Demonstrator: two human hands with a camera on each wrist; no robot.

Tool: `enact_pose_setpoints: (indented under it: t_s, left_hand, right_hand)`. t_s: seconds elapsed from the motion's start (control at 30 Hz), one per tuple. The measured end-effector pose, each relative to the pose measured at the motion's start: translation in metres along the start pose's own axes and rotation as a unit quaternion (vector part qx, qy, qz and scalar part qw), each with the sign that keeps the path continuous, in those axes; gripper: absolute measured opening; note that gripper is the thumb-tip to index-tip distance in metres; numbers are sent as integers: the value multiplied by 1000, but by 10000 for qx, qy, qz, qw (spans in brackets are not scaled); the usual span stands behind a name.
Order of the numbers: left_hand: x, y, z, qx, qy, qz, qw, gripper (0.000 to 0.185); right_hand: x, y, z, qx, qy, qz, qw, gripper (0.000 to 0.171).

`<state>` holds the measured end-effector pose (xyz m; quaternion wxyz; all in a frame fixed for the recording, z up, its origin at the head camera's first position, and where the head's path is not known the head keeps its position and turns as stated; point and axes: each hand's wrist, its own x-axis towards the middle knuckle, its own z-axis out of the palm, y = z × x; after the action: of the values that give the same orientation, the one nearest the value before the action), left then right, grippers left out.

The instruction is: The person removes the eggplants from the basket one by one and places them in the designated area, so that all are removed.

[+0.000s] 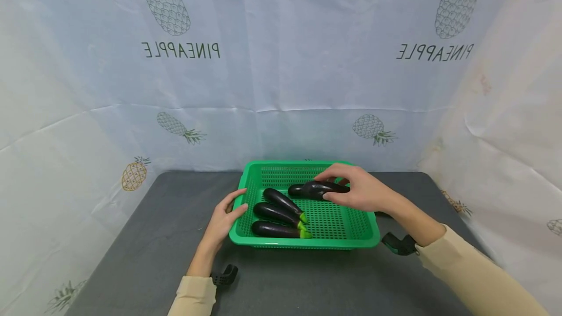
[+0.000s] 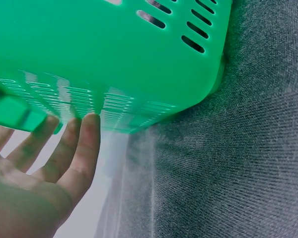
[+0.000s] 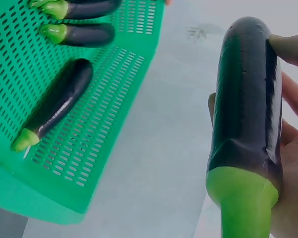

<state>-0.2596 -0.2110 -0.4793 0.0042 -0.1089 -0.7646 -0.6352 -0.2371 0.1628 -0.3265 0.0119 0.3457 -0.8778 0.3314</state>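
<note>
A person sits at a dark grey table point(image 1: 145, 238) draped round with a pale pineapple-print cloth point(image 1: 281, 62), working over a green perforated plastic basket point(image 1: 351, 238). Three eggplants already lie side by side on the basket floor toward seven o'clock, each with its green stem cap pointing toward four o'clock — the far eggplant point(image 1: 283, 200), the middle eggplant point(image 1: 275, 212) and the near eggplant point(image 1: 277, 229). The right hand point(image 1: 360, 191) hovers over the basket's far half at about one o'clock and holds a fourth eggplant point(image 1: 318, 189); the right wrist view shows the fingers and thumb curled round its dark glossy body, stem cap toward the wrist, and the fruit raised above the mesh, not resting on it. The left hand point(image 1: 224, 218) steadies the basket from nine o'clock: its fingers point(image 2: 87, 136) are straight and pressed flat against the outer wall below the rim, gripping nothing. Judging by the neat row, the work looks well along — three pieces placed, the fourth in the air over the free space beside them. What appears left is to set this one down; no further eggplants show on the table. Dark wrist-camera mounts sit by each cream sleeve.
</note>
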Motion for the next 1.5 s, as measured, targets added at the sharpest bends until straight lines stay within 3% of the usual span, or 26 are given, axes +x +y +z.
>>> enact_pose_setpoints:
  t_s: [0.7, 0.9, 1.3, 1.5]
  left_hand:
    - [1, -2, -1, -69, -13, -7, 10000, 53]
    - [1, 0, 0, -122, -56, -19, 9999, 54]
    - [1, 0, 0, -103, -46, -31, 9999, 53]
    - [2, -2, 0, -158, -48, -66, 9998, 53]
  right_hand:
    - [-41, 11, -21, -418, 554, -184, 9974, 34]
    - [-57, 16, -32, -232, 911, -9, 9956, 37]
    - [-81, 31, -45, -392, 1509, 193, 9876, 41]
    - [-93, 40, -48, -364, 1599, 365, 9858, 40]
